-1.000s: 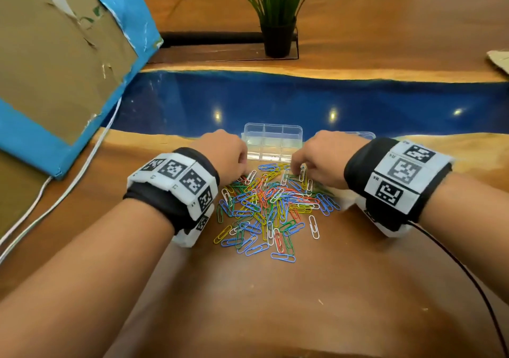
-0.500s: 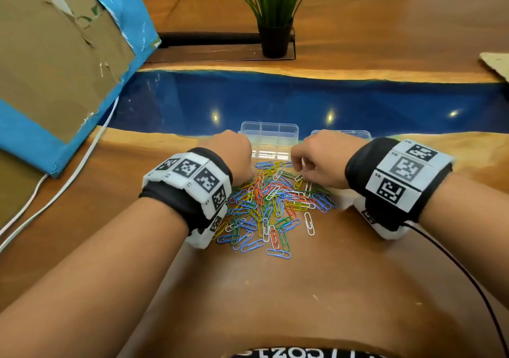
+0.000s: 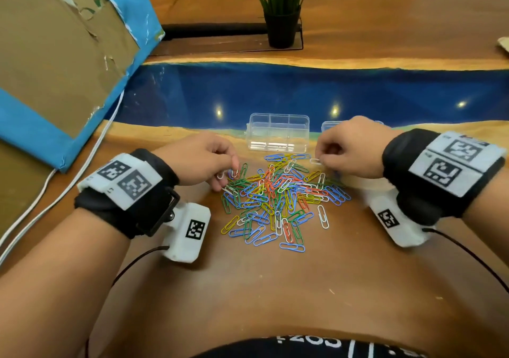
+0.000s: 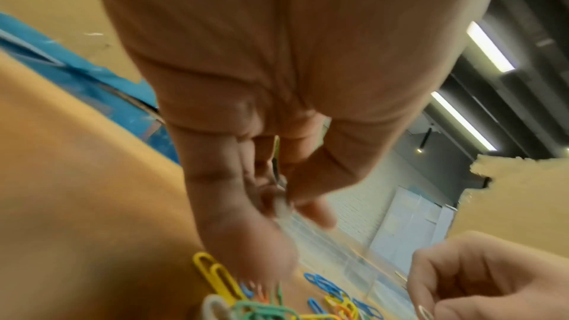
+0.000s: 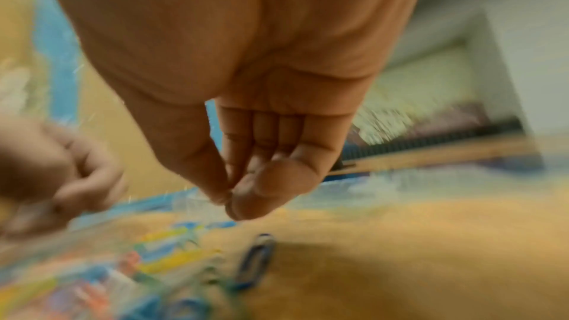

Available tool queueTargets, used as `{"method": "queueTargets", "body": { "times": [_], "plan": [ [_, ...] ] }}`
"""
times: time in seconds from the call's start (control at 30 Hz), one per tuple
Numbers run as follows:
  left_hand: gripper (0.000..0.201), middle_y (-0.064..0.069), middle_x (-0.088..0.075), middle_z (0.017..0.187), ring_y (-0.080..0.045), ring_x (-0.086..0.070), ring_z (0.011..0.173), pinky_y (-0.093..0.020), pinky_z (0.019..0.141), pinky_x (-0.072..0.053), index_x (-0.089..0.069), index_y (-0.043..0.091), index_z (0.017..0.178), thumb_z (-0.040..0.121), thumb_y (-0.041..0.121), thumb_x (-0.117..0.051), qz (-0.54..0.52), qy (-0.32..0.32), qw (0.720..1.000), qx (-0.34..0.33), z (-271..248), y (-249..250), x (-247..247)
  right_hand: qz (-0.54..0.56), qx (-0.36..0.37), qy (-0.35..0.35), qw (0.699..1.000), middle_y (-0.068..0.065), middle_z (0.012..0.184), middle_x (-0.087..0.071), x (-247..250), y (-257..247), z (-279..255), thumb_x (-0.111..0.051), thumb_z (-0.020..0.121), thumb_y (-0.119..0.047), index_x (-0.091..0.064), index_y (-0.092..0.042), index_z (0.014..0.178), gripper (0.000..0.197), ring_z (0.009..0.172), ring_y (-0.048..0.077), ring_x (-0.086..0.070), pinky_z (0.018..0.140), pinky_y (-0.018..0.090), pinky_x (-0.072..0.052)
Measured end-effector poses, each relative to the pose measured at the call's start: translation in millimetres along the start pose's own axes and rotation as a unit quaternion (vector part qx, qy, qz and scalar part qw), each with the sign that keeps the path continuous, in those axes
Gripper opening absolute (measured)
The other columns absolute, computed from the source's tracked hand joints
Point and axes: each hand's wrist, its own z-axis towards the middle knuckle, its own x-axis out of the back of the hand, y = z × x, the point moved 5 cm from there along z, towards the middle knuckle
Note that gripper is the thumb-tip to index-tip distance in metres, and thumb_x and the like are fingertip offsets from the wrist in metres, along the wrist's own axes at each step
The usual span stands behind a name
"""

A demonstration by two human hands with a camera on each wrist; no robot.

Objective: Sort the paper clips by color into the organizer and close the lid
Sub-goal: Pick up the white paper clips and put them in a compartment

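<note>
A heap of coloured paper clips point(image 3: 278, 200) lies on the wooden table, just in front of the clear organizer point(image 3: 278, 134), whose compartments look empty. Its lid point(image 3: 327, 124) peeks out behind my right hand. At the heap's left edge my left hand point(image 3: 228, 173) pinches a white paper clip point(image 3: 221, 175); its fingers point(image 4: 307, 206) show curled together in the left wrist view. My right hand point(image 3: 321, 160) pinches another white clip point(image 3: 314, 161) above the heap's far right corner. The blurred right wrist view shows its thumb and forefinger point(image 5: 227, 197) pressed together.
A cardboard box with blue tape point(image 3: 55, 54) leans at the left, with a white cable point(image 3: 82, 164) running beside it. A potted plant point(image 3: 281, 13) stands at the back. A blue resin strip point(image 3: 303, 90) crosses the table behind the organizer.
Both hands have drawn apart from the heap's far edge, the left one leftwards and the right one rightwards. Each now pinches a white clip.
</note>
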Motion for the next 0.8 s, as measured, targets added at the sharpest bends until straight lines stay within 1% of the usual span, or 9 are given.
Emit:
{"method": "queueTargets", "body": {
  "times": [0.1,0.17,0.27,0.37,0.47,0.53,0.63,0.7,0.8],
  "plan": [
    [0.033,-0.005,-0.049,0.057,-0.01,-0.045,0.044,-0.017,0.045,-0.037,-0.053,0.016,0.067,0.087,-0.005,-0.037,0.016,0.015,1.0,0.018,-7,-11,7,0.096,-0.014,-0.047,0.994,-0.011,0.063,-0.057,-5,8,-1,-0.048,0.093,-0.013,-0.063,-0.029,0.103,0.025,0.062,0.002,-0.052,0.061,0.011,-0.04],
    [0.029,0.0,-0.051,0.061,-0.003,-0.044,0.047,-0.018,0.05,-0.036,-0.056,0.019,0.07,0.087,0.001,-0.041,0.071,0.023,0.997,0.024,-11,-16,10,0.225,-0.048,-0.084,0.97,0.0,0.063,-0.058,-14,10,-2,-0.04,0.096,-0.004,-0.063,-0.023,0.103,0.03,0.056,0.009,-0.054,0.057,0.01,-0.044],
    [0.014,0.008,-0.052,0.066,-0.005,-0.044,0.059,-0.021,0.057,-0.035,-0.064,0.02,0.085,0.088,0.019,-0.051,0.197,0.04,0.98,0.004,-14,-16,10,0.525,-0.12,-0.087,0.838,0.007,0.064,-0.049,-22,9,-6,-0.031,0.091,0.007,-0.059,-0.012,0.079,0.036,0.049,0.014,-0.053,0.044,0.017,-0.047],
    [0.009,0.009,-0.046,0.059,-0.006,-0.042,0.058,-0.023,0.054,-0.032,-0.065,0.022,0.087,0.084,0.03,-0.062,0.274,0.044,0.96,-0.028,-14,-9,5,0.683,-0.136,-0.091,0.712,0.007,0.063,-0.045,-21,3,-10,-0.033,0.075,-0.003,-0.044,-0.013,0.066,0.018,0.047,0.019,-0.048,0.041,0.02,-0.042],
    [0.015,0.01,-0.047,0.06,-0.014,-0.047,0.066,-0.026,0.056,-0.032,-0.067,0.019,0.083,0.081,0.034,-0.066,0.319,0.044,0.946,-0.036,-10,-5,1,0.718,-0.118,-0.12,0.676,0.005,0.056,-0.039,-18,-4,-13,-0.041,0.065,-0.024,-0.04,-0.014,0.062,0.011,0.042,0.017,-0.036,0.041,0.021,-0.024],
    [0.015,0.009,-0.048,0.059,-0.014,-0.047,0.066,-0.019,0.051,-0.032,-0.066,0.018,0.078,0.081,0.033,-0.068,0.33,0.036,0.943,-0.038,-8,-1,-1,0.656,-0.133,-0.118,0.734,0.0,0.053,-0.032,-19,-2,-14,-0.048,0.079,-0.031,-0.04,-0.017,0.06,0.024,0.037,0.011,-0.028,0.04,0.02,-0.016],
    [0.013,0.008,-0.047,0.055,-0.007,-0.042,0.054,-0.015,0.048,-0.029,-0.061,0.019,0.069,0.079,0.026,-0.067,0.321,0.021,0.946,-0.045,-9,2,-3,0.257,-0.096,-0.047,0.961,-0.007,0.046,-0.043,-10,5,-12,-0.062,0.086,-0.032,-0.054,-0.022,0.067,0.023,0.039,0.006,-0.041,0.037,0.016,-0.027],
    [0.011,0.007,-0.049,0.056,-0.007,-0.041,0.053,-0.014,0.049,-0.031,-0.059,0.018,0.068,0.078,0.02,-0.064,0.293,0.018,0.955,-0.047,-11,2,-2,0.037,-0.055,-0.036,0.997,-0.01,0.055,-0.049,-7,1,-11,-0.065,0.083,-0.032,-0.061,-0.029,0.08,0.006,0.06,0.008,-0.049,0.049,0.016,-0.032],
    [0.013,0.004,-0.052,0.061,-0.014,-0.045,0.059,-0.025,0.057,-0.036,-0.056,0.017,0.067,0.076,0.02,-0.064,0.247,0.018,0.968,-0.045,-15,1,0,-0.012,-0.02,-0.069,0.997,-0.013,0.061,-0.045,-12,-4,-8,-0.064,0.084,-0.031,-0.067,-0.035,0.095,0.012,0.059,0.001,-0.042,0.052,0.013,-0.029]
  ]
}}
